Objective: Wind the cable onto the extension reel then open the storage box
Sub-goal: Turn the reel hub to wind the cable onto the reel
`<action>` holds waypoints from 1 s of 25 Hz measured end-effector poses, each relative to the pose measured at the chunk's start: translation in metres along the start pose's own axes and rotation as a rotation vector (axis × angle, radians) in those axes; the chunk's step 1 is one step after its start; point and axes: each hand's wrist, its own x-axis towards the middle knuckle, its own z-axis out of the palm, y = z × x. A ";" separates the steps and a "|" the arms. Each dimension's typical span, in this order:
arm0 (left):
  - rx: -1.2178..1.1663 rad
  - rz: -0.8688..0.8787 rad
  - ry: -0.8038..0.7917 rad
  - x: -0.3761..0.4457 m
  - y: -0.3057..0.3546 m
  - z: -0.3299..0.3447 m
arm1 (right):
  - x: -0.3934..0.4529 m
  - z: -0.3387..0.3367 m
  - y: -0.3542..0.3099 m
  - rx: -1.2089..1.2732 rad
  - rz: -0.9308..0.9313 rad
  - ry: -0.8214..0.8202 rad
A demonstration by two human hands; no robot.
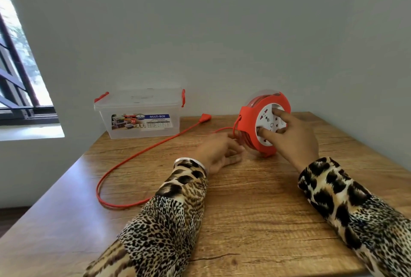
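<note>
Reel (pixel 265 123) stands on edge at the far right of the desk (pixel 244 210), part of the red cable (pixel 142 154) wound inside. The rest of the cable loops left across the desk, plug (pixel 205 117) lying near the box (pixel 139 113). Box sits far left, lid on, red latches down; contents unclear. Right hand (pixel 293 136): fingers (pixel 265 132) spread, tips pressing the white socket face. Left hand (pixel 219 151) sits by the reel where the cable exits, fingers loosely curled at the cable; can't tell if gripping.

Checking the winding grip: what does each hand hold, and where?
Right hand has fingertips on the reel's white face. Left hand is beside the reel; its grip cannot be told.
</note>
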 end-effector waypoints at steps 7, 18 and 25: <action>0.206 0.395 0.282 0.011 -0.026 0.037 | -0.001 0.004 0.001 0.180 0.070 0.007; 0.522 0.627 0.373 0.007 -0.019 0.031 | 0.004 0.005 -0.003 0.994 0.717 -0.344; 0.315 0.611 0.392 0.014 -0.019 0.016 | 0.004 -0.002 -0.006 0.844 0.537 -0.425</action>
